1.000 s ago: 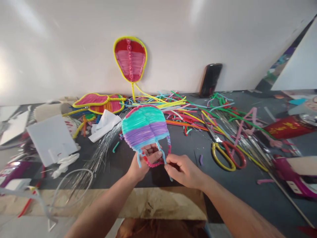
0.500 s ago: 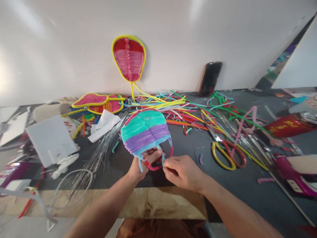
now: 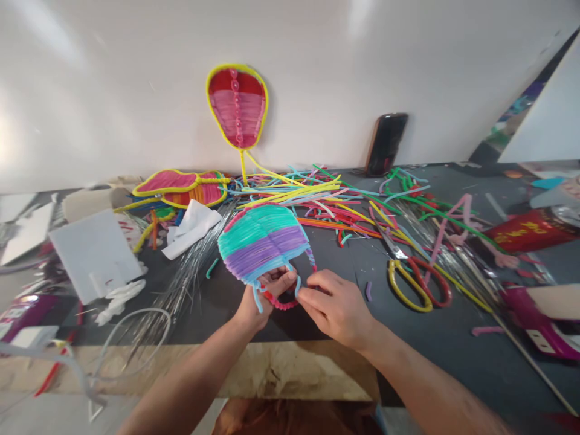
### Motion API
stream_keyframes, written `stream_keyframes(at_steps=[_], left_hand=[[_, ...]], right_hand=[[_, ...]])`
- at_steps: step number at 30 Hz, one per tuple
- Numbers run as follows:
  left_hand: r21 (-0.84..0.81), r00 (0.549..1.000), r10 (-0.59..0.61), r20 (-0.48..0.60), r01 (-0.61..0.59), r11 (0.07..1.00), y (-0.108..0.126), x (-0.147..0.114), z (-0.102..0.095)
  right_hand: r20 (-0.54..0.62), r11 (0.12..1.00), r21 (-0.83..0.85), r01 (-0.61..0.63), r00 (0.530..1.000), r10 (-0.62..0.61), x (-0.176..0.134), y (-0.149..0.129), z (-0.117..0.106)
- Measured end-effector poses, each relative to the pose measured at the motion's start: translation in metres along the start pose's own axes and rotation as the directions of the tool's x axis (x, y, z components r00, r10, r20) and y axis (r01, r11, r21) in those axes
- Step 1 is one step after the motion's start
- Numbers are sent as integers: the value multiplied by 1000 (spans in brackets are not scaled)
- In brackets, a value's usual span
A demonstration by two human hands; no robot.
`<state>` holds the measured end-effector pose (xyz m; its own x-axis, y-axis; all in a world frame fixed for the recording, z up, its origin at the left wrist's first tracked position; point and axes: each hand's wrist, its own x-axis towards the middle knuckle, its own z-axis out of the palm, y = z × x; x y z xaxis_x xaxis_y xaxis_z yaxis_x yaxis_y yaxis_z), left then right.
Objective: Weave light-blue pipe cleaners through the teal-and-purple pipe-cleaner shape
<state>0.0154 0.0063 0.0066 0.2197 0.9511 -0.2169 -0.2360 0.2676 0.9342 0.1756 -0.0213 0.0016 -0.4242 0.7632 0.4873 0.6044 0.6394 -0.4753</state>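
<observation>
A pipe-cleaner panel, banded in green, purple and light blue with a pink twisted edge, is tilted above the dark table. Its lower edge is gripped by my left hand, thumb on top, the other fingers partly hidden beneath. A light blue pipe cleaner curves down from the blue band. My right hand pinches its lower end between thumb and fingers, close to the pink rim. Another short blue end dangles by my left hand.
Yellow-and-red-handled scissors lie to the right. Loose pipe cleaners are heaped behind the panel, near a leaning phone. A finished pink-and-red oval stands against the wall. Thin wires and white paper lie left; a red can lies right.
The panel has shifted slightly left and down. My right hand has turned and its fingers have spread a little, while the blue pipe cleaner now bows more to the right.
</observation>
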Motion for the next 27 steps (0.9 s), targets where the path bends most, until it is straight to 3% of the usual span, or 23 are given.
stream_keyframes(at_steps=[3, 6, 8, 10, 12, 14, 18, 21, 24, 27], left_hand=[[-86, 999, -21, -24, 18, 996, 4, 0, -2], [-203, 999, -50, -20, 45, 978, 8, 1, -7], [-266, 998, -61, 8, 61, 962, 8, 2, -11], [-313, 997, -72, 41, 81, 946, 7, 2, -13], [-347, 992, -84, 90, 110, 931, 5, 2, -14], [-352, 982, -103, 161, 155, 923, 4, 1, -12], [-326, 942, -170, 289, 264, 908, 4, -4, -7], [-315, 906, -215, 364, 337, 887, 3, -8, -4], [-305, 881, -221, 419, 366, 879, 0, -11, -3], [-286, 883, -203, 423, 343, 895, -3, -11, -2]], right_hand=[[-2, 999, 40, -12, 1000, 12, 0, 0, -7], [-72, 925, 320, -203, 969, 237, 0, 3, -12], [2, 748, 537, -390, 888, 461, 1, 8, -11], [198, 492, 699, -520, 801, 565, 2, 11, -5], [404, 243, 781, -576, 762, 506, 2, 11, 3], [540, 42, 802, -596, 752, 377, 2, 7, 11], [679, -244, 732, -636, 710, 184, -1, -2, 16], [753, -340, 636, -693, 653, 79, -3, -4, 12], [786, -332, 562, -758, 614, -71, -6, -3, 8], [770, -308, 559, -770, 620, -153, -7, -1, 7]])
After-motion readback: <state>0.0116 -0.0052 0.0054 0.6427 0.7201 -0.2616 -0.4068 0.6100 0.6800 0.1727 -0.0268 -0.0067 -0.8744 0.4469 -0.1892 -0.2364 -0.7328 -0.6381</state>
